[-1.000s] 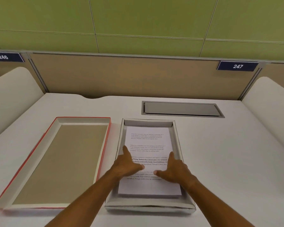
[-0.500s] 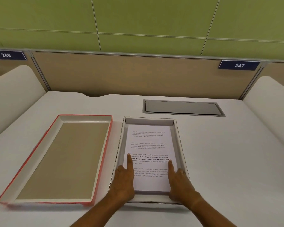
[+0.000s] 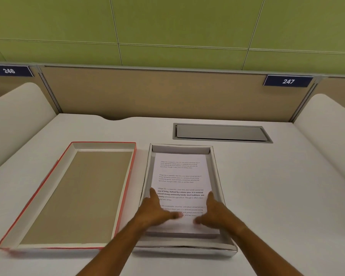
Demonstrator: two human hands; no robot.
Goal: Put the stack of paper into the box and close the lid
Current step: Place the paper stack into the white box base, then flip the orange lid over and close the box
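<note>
White desk (image 3: 267, 196) in a numbered study booth, green wall panels behind a tan partition. Left: the red-edged lid (image 3: 76, 196) lies inside-up, just beside the box and untouched. Centre: the stack of paper (image 3: 180, 176) now lies flat inside the box (image 3: 220, 188), its near edge lower than half a second ago, when both hands gripped the near corners. The left hand (image 3: 153, 211) and right hand (image 3: 215, 212) now rest spread and flat on the near part of the top sheet, thumbs turned inward, holding nothing. Loading appears complete; closing the lid remains. Far right: a recessed cable hatch (image 3: 221, 132) and plate 247 (image 3: 288, 81), well apart. Nothing obstructs the lid's path.
</note>
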